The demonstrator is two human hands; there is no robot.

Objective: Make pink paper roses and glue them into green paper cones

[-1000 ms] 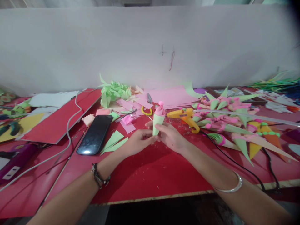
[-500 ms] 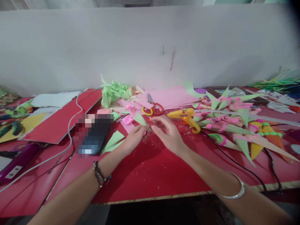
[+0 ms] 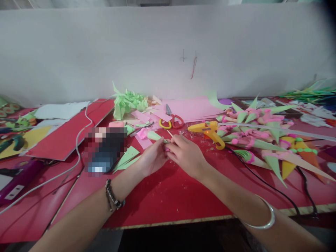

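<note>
A small green paper cone (image 3: 154, 136) with pink filling at its wide end lies tilted to the left, low over the red table (image 3: 168, 196). My left hand (image 3: 153, 159) and my right hand (image 3: 185, 154) meet at the cone's narrow tip, and both pinch it with closed fingers. A thin stick shows just above my right fingertips. The yellow glue gun (image 3: 208, 131) lies just right of my right hand, its light glowing orange.
Red-handled scissors (image 3: 172, 120) lie behind the hands on pink paper (image 3: 189, 108). A pile of finished cones (image 3: 259, 136) fills the right side. A blurred dark object (image 3: 105, 148), green paper scraps (image 3: 128, 101), a grey cable (image 3: 78, 147) and a black cord (image 3: 262, 180) lie around.
The cone stood upright in both hands a second ago; it has since been tipped over to the left and lowered, and both hands now pinch its tip.
</note>
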